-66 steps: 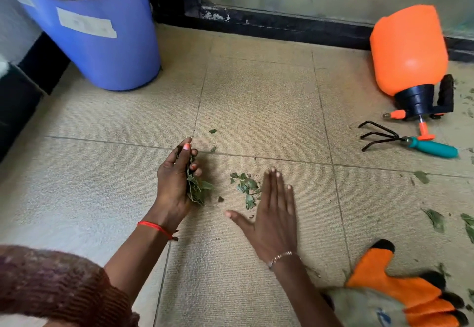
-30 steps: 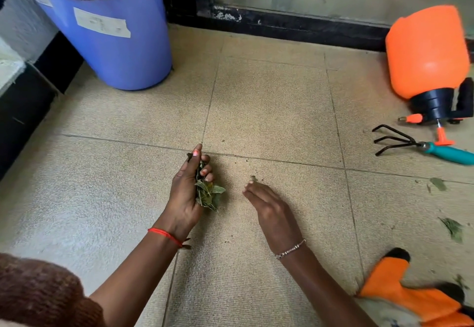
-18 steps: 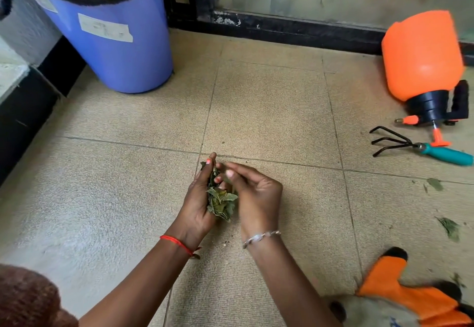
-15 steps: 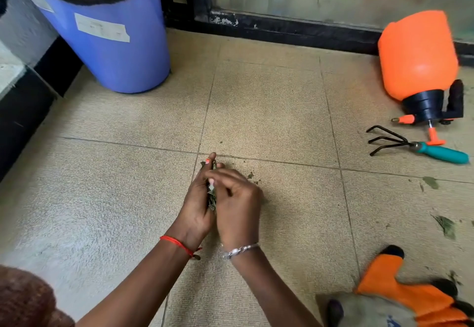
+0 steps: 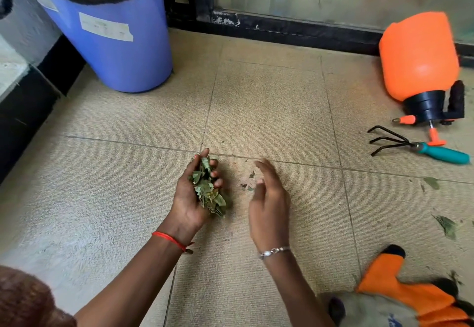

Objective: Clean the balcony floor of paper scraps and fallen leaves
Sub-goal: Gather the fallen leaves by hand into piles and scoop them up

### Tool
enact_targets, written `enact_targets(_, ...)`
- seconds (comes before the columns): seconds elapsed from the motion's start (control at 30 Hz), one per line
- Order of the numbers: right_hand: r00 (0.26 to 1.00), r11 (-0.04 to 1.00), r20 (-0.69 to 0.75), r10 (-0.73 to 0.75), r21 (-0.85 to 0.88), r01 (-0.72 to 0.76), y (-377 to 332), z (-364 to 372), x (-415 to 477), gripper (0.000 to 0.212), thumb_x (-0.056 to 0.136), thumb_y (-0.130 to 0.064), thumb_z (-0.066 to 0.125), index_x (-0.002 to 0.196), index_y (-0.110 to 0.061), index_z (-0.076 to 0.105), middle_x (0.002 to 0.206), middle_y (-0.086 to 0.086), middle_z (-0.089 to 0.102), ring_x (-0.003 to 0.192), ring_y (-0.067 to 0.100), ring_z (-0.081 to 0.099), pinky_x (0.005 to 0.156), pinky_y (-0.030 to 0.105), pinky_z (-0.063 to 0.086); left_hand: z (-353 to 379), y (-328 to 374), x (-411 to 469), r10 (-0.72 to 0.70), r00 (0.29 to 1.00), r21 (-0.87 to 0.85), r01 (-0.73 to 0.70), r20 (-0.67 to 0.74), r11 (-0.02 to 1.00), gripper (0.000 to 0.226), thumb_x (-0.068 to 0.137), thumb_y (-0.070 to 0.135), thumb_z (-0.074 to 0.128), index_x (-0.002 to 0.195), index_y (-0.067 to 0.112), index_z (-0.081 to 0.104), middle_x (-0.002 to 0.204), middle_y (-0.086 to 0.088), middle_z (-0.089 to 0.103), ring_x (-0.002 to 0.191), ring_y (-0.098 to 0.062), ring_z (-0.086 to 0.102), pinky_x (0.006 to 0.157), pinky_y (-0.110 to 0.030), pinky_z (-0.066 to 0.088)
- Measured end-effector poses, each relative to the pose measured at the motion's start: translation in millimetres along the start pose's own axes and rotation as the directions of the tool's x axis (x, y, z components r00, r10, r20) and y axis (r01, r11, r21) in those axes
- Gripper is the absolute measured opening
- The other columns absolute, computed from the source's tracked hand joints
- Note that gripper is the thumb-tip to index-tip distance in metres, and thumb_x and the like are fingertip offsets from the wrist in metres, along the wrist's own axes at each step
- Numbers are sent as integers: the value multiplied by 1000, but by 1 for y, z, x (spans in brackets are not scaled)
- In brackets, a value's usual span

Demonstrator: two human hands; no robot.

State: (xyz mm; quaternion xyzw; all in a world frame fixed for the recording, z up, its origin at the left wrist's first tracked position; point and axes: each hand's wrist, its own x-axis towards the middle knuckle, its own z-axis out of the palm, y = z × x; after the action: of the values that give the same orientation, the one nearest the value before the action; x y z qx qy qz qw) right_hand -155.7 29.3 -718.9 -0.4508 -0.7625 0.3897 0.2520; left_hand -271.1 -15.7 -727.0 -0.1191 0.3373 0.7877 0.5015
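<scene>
Left hand (image 5: 191,198) has its grip curled round a wad of crumpled green leaves (image 5: 209,193), just above the beige tiled floor (image 5: 269,100). Right hand (image 5: 268,201) is beside it, grip apart, holding nothing, with tiny leaf crumbs (image 5: 252,174) on the floor by its fingers. The round blue plastic bin (image 5: 120,57) with a black liner sits back left; can't see inside it.

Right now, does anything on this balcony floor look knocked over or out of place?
Yes. The orange pressure sprayer lies on its side, beside the hand rake. Torn leaf scraps lie on the tiles near it, and a few crumbs lie between the left hand, which holds a leaf bunch, and the right hand.
</scene>
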Motion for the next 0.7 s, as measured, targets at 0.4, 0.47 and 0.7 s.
enact_targets(0.4, 943, 696, 324, -79, -659, 285, 15, 62, 58, 81, 89, -62, -1, 144, -4, -13, 154, 13, -15, 143, 23, -13, 117, 36, -7, -24, 24, 2, 80, 997, -110, -80, -3, 991, 16, 86, 25, 46, 89, 17, 59, 65, 2, 54, 45, -8, 46, 40, -16, 41)
enact_targets(0.47, 909, 685, 395, -131, -627, 371, 9, 71, 80, 73, 95, -55, 9, 147, -6, -6, 156, 11, -9, 144, 21, -9, 118, 34, -5, -30, 28, 2, 99, 995, -99, -102, -31, 990, 22, 92, 25, 42, 88, 17, 62, 65, 2, 53, 46, -8, 45, 40, -17, 40)
enact_targets(0.7, 692, 624, 630, -354, -392, 676, 18, 50, 53, 64, 94, -47, -2, 148, -15, 6, 151, -3, -6, 140, 7, -8, 116, 26, -6, -41, 34, 4, 99, 991, -179, -81, 93, 980, 44, 38, 16, 94, 77, 13, 74, 66, -2, 58, 48, -11, 49, 42, -18, 44)
